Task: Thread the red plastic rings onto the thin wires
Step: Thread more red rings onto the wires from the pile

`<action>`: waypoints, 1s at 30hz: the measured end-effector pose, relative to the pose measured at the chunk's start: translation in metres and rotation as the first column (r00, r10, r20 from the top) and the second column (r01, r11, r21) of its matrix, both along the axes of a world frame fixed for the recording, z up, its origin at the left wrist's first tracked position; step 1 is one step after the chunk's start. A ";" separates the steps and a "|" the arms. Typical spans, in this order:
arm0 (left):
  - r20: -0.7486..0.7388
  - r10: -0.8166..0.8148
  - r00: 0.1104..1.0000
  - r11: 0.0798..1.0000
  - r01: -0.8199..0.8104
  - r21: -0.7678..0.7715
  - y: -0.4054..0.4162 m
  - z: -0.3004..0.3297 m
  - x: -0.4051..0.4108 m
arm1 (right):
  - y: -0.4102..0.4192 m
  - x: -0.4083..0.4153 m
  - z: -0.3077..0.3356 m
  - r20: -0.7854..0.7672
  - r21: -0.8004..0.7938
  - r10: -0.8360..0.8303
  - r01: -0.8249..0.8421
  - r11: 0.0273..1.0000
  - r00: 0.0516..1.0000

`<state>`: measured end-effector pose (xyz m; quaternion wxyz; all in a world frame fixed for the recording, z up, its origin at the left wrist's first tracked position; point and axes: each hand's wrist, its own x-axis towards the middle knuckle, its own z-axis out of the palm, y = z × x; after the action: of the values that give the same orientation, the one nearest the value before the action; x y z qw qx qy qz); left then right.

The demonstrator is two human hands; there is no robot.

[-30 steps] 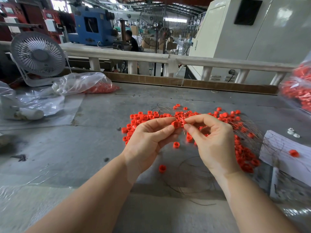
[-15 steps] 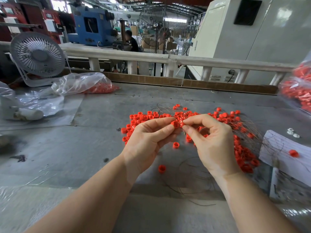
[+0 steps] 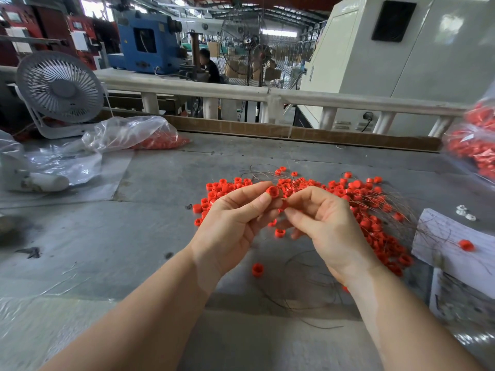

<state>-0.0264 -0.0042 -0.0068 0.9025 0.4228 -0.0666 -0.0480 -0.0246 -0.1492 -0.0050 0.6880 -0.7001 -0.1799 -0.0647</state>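
Above the grey table point(image 3: 160, 236), the left hand point(image 3: 230, 226) pinches 1 small red plastic ring point(image 3: 272, 191) while the right hand point(image 3: 329, 226) pinches something unclear beside it, near the far pile of red rings point(image 3: 356, 199) and thin wires point(image 3: 308, 285).

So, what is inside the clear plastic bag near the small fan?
The clear plastic bag holds red plastic rings, heaped at its right end. The crumpled film hides how many.

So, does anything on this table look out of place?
Mostly no. A few red rings lie apart from the pile: one on the white paper, one near the left wrist.
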 end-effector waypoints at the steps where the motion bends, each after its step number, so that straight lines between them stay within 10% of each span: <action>1: -0.002 -0.005 1.000 1.000 0.005 -0.011 0.000 0.000 0.000 | 0.000 0.000 -0.001 -0.026 0.014 0.025 -0.025 1.000 0.999; 30: -0.004 -0.075 0.997 0.994 0.075 -0.074 0.002 0.002 0.000 | 0.001 -0.001 -0.001 -0.078 -0.001 0.095 -0.096 0.995 0.992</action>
<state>-0.0267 -0.0022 -0.0050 0.9154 0.3860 -0.0810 -0.0809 -0.0259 -0.1485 -0.0056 0.6953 -0.6942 -0.1862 -0.0038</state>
